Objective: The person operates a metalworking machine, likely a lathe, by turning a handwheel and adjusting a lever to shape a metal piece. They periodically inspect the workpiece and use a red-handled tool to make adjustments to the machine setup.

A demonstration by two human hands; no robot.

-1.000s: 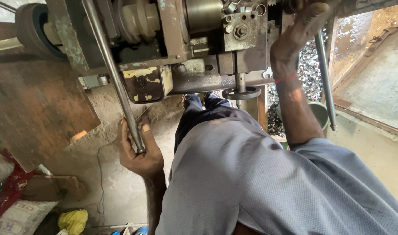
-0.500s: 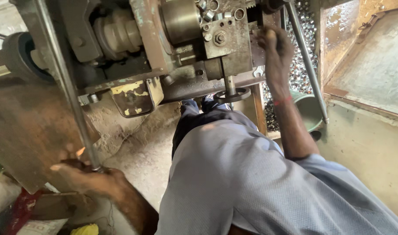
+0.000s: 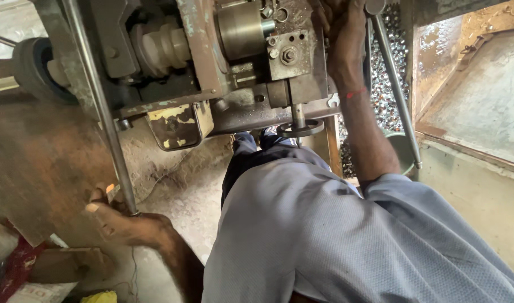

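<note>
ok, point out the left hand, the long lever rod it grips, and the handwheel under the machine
left hand (image 3: 119, 224), head view, back of hand
rod (image 3: 99, 106), head view, mid shaft
handwheel (image 3: 302, 129), head view, rim

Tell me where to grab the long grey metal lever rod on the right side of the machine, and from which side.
Grip the long grey metal lever rod near its free lower end, coming from the open right side. It slants down and rightward, bare and slim there; its upper end sits crowded against the rusty machine body and the right hand.

left hand (image 3: 119, 224) low, grip curled closed, arm bent; right hand (image 3: 344, 28) raised, forearm extended upward.
</note>
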